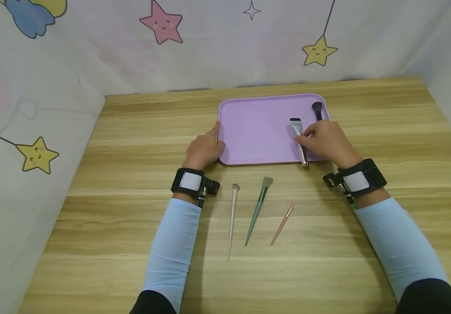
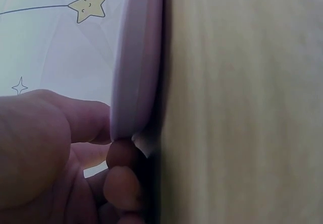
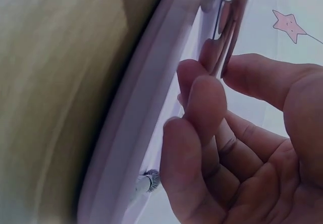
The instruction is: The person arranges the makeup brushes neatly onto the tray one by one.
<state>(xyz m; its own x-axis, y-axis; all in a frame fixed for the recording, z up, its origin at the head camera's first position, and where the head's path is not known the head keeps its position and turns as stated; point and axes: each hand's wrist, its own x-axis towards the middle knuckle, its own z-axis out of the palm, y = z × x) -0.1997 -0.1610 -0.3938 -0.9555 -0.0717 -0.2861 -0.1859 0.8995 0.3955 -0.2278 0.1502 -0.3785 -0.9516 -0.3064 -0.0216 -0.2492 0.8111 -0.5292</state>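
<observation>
My right hand (image 1: 327,139) pinches a flat-topped makeup brush (image 1: 296,126) with short black bristles and a shiny silver handle, held over the right part of a lilac tray (image 1: 256,131). In the right wrist view, thumb and fingertips meet on the mirror-like handle (image 3: 233,30). A black fluffy brush (image 1: 317,110) lies at the tray's right end, its lower part hidden behind the hand. At the tray's left edge, my left hand (image 1: 205,148) holds the rim, index finger along the side; the left wrist view shows thumb and fingertips on either side of the rim (image 2: 133,82).
In front of the tray on the wooden table (image 1: 131,244) lie a slim pale brush (image 1: 232,222), a green-handled brush (image 1: 257,211) and a short pink brush (image 1: 283,223). A white curtain (image 1: 217,56) printed with stars hangs along the back edge.
</observation>
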